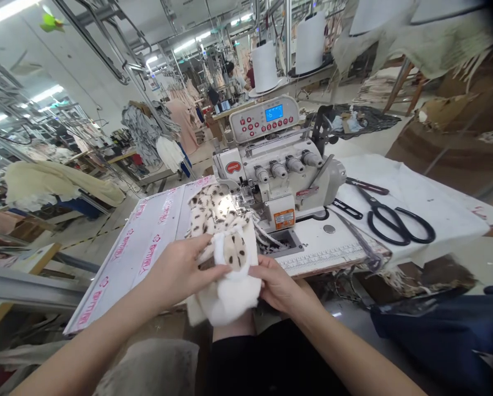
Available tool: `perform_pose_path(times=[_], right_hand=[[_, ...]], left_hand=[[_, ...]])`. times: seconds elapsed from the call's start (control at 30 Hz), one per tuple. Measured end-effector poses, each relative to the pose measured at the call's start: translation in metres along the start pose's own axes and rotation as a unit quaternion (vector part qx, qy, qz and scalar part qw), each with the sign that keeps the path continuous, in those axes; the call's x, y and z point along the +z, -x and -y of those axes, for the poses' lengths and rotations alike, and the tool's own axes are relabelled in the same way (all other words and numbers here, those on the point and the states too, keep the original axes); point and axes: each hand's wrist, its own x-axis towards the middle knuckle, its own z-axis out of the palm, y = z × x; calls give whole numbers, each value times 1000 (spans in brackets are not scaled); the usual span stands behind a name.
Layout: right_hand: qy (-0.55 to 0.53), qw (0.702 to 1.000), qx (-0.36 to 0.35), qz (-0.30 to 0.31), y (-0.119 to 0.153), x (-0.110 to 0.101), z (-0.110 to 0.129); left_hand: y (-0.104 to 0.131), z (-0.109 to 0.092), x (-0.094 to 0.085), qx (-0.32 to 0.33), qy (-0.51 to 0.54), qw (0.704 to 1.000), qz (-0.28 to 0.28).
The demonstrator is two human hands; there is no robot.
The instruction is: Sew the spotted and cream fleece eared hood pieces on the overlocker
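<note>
Spotted fleece piece: the fabric (211,212) was spread partly over the bed beside the lit needle area, its white underside hung over the near table edge, and a rounded fold was turned up between the hands.
Left hand: the fold's left side was grasped by the hand (180,275), with the thumb laid across its white rim.
Right hand: the fold's right edge was pinched by the hand (277,283) between thumb and fingers.
Overlock sewing machine: the machine (288,176) was set just beyond the fabric, topped by a control panel (264,120) (its display was lit blue).
Black-handled scissors: the pair (389,217) was laid on white cloth (436,198), right of the machine.
Thread cones: two white cones (265,66) were stood behind the panel.
</note>
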Motion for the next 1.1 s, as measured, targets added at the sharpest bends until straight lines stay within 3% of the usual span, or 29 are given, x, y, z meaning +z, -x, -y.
perform_pose_path(times=[0.07,0.13,0.23,0.3,0.37,0.43,0.53,0.63,0.73,0.83,0.97,1.1], right_hand=[[21,999,28,-1,3,-5,3],[84,996,12,-11,4,-9,6],[158,986,-48,9,4,-10,10],[183,980,-64,32,5,-7,9],[209,975,-74,28,7,-4,5],[242,965,-100,6,11,-4,1],[333,932,-146,-19,16,-5,1],[414,890,-181,-63,17,-5,9],[361,921,-131,-60,16,-3,14],[310,948,-69,-17,16,-1,10],[341,938,-56,-16,19,-1,4],[379,923,-62,-23,16,-3,6]], left_hand=[[-2,-4,-6,25,-58,998,6],[-6,-6,-12,66,-90,994,-8],[-12,-9,-16,154,-146,973,-92],[-15,-11,-10,223,-176,949,-135],[-16,-11,4,269,-168,939,-130],[-14,-8,22,268,-146,947,-103],[-11,-1,44,225,-141,957,-121],[-12,0,47,203,-127,962,-132],[-17,-10,36,185,-108,968,-129],[-20,-20,30,228,-151,952,-140],[-19,-20,41,277,-220,930,-101],[-21,-16,49,276,-250,921,-117]])
